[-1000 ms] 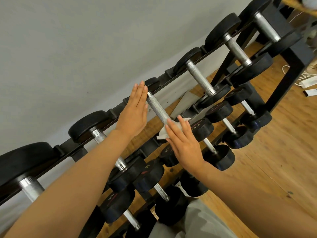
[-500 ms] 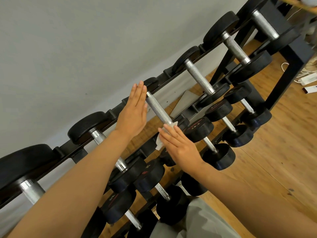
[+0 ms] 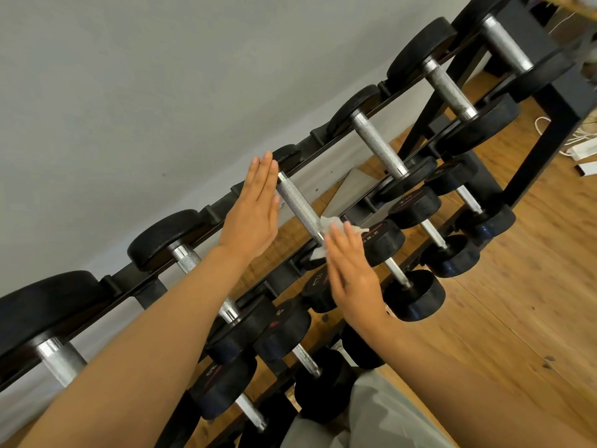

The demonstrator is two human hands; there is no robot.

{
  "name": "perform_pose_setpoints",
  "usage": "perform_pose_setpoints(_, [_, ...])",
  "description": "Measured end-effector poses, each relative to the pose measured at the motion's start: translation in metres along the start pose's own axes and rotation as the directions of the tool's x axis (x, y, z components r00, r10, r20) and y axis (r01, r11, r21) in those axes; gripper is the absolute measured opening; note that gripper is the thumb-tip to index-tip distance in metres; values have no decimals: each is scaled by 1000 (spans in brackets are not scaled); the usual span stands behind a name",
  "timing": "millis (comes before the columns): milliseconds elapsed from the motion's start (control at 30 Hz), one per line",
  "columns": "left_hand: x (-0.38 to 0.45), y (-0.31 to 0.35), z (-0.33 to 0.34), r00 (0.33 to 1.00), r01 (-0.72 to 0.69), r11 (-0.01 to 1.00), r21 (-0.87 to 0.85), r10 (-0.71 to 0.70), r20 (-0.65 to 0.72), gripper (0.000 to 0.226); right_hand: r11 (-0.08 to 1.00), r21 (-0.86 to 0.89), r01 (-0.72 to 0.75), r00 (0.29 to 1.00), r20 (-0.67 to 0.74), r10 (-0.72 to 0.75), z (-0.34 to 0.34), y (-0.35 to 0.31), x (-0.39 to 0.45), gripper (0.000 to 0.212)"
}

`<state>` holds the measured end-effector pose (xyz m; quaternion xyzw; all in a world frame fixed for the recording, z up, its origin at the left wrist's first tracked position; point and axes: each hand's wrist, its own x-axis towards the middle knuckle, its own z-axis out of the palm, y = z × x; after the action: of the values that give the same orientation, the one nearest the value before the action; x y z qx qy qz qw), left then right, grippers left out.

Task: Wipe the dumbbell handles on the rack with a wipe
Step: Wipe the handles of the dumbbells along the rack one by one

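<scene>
Wiping: right hand [image 3: 353, 273], fingers straight, presses wipe [image 3: 329, 224] on handle [image 3: 298, 206].
Left hand [image 3: 255, 215]: flat, holding nothing, beside handle's far end.
Rack [image 3: 562, 124] top row: six dumbbells visible.

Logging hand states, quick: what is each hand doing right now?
Left hand: open, flat beside the handle.
Right hand: open, straight fingers pressing the wipe against it.

Both arms outstretched, left hand [image 3: 255, 208] and right hand [image 3: 350, 270] flat.
</scene>
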<state>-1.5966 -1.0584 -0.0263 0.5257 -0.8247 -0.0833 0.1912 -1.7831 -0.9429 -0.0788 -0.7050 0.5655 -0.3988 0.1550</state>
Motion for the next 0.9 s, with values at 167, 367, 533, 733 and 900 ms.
perform_pose_setpoints(167, [0, -2, 1, 1000, 3, 1000, 5, -3, -1, 56, 928, -168, 334, 940, 129, -315, -4, 16, 1, 40])
perform_pose_setpoints(367, [0, -1, 3, 1000, 10, 1000, 1, -10, -7, 55, 889, -185, 419, 900, 213, -380, -16, 23, 8, 40])
perform_pose_setpoints(533, [0, -2, 2, 1000, 9, 1000, -17, -9, 7, 55, 988, -123, 92, 993, 89, -82, -16, 19, 16, 48])
perform_pose_setpoints(733, [-1, -1, 3, 1000, 23, 1000, -16, -23, -2, 54, 982, -95, 165, 985, 75, -158, -3, 11, 7, 39])
perform_pose_setpoints(900, [0, 0, 1, 1000, 21, 1000, -16, -21, 14, 55, 885, -166, 434, 893, 207, -399, -13, 23, 9, 38])
